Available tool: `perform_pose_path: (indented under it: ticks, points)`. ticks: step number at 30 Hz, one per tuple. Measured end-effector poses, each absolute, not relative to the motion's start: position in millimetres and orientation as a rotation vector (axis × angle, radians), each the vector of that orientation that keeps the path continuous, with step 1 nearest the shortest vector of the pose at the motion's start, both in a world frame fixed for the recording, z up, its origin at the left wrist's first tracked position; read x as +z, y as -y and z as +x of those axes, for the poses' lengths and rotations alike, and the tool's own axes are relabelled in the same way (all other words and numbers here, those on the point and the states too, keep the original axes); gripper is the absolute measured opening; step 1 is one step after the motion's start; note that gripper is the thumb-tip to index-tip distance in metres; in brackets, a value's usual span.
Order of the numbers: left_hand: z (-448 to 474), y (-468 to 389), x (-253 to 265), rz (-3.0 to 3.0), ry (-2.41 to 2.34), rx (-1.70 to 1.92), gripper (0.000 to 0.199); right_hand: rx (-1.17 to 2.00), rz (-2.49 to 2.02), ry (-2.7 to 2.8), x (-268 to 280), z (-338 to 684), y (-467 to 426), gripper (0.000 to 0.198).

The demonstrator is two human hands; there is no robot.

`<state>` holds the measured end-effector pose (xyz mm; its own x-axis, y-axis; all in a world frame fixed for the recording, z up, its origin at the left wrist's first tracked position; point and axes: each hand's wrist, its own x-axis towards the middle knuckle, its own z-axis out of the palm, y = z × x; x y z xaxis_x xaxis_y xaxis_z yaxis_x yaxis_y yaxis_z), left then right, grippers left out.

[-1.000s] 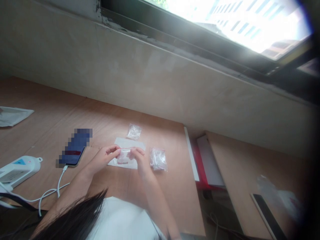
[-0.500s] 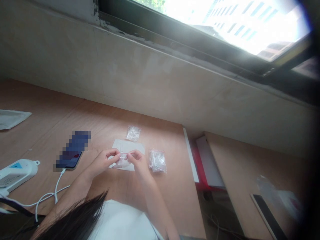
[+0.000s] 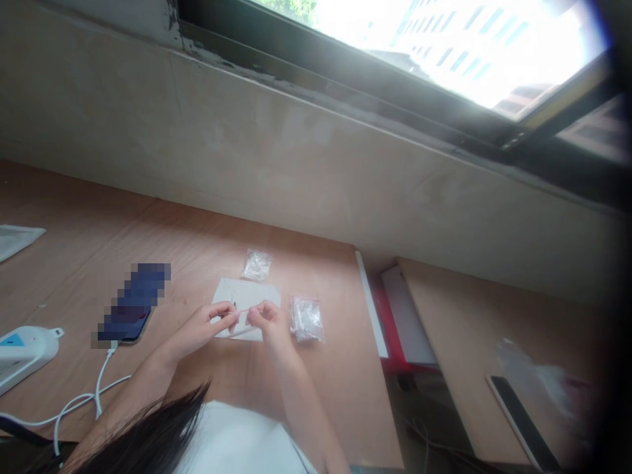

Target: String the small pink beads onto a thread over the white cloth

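Observation:
A small clear zip bag with a thin red strip along its top (image 3: 243, 311) is stretched between my hands. My left hand (image 3: 220, 316) pinches one end of the strip, and my right hand (image 3: 267, 318) pinches the other, fingers closed on both sides. Beneath them lies a white sheet (image 3: 269, 293) with a small dark mark near its middle. Behind the sheet is one clear plastic packet (image 3: 257, 264). A thicker stack of clear bags (image 3: 307, 319) rests just right of my right hand.
A phone (image 3: 133, 306) on a white cable (image 3: 101, 378) lies to the left, near a white power strip (image 3: 29, 352). A white packet (image 3: 20, 240) sits at far left. On the right, a gap holding a red folder (image 3: 392, 329) separates the desk from another table (image 3: 474, 329).
The zip bag has tipped so that it shows nearly edge-on, with less of its face visible. Both hands keep their pinch; the whole view has shifted slightly.

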<state>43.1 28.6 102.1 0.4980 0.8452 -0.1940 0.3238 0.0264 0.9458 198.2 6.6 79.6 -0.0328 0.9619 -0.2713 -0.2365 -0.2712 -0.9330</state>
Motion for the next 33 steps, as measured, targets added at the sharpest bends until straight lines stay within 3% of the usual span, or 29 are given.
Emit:
perform_pose_path:
  ticks: [12,20,24,27,29,33]
  points:
    - [44,-31,101,1.321,-1.198,0.636,0.030,1.615,-1.298,0.854,69,203,5,0.024]
    - [30,-37,87,1.344,-1.352,0.627,0.035,1.070,-1.801,0.755,73,288,6,0.020]
    - [22,-39,72,1.372,-1.345,0.604,0.035,0.520,-2.288,1.048,62,316,10,0.017]
    - [19,-39,57,1.381,-1.324,0.559,0.035,0.086,-2.431,1.124,58,310,3,0.026]
    - [17,-39,46,1.391,-1.311,0.536,0.035,0.023,-2.366,1.193,57,295,-11,0.030]
    - [17,-37,34,1.417,-1.295,0.525,0.036,0.217,-2.046,1.554,50,247,-52,0.032]
